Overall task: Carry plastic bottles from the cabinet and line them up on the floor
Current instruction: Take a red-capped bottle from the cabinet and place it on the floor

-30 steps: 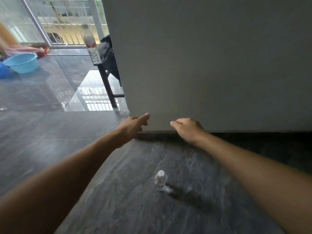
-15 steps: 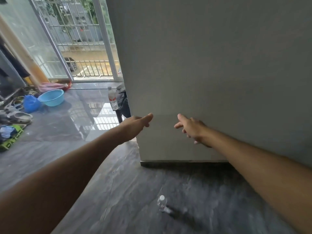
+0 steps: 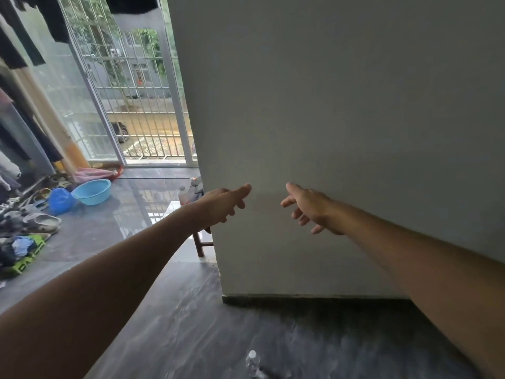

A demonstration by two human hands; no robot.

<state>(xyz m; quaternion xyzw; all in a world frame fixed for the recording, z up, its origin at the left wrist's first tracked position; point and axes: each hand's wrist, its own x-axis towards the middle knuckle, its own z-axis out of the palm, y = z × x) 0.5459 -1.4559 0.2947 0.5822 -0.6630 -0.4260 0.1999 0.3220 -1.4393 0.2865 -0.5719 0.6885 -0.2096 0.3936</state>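
A clear plastic bottle (image 3: 252, 363) with a white cap is seen standing upright on the dark grey floor (image 3: 191, 324) at the bottom edge of the view, its base cut off. Two bare forearms are stretched forward above it. The left hand (image 3: 222, 205) is held empty with the forefinger extended and the other fingers loosely curled. The right hand (image 3: 310, 206) is held empty with fingers spread and relaxed, in front of a pale wall (image 3: 341, 119). A second bottle (image 3: 183, 196) is partly hidden behind the left wrist, on a stool of which only one leg is visible. Farther left, a blue basin (image 3: 93, 191) is set on the floor before a barred glass door (image 3: 136, 105).
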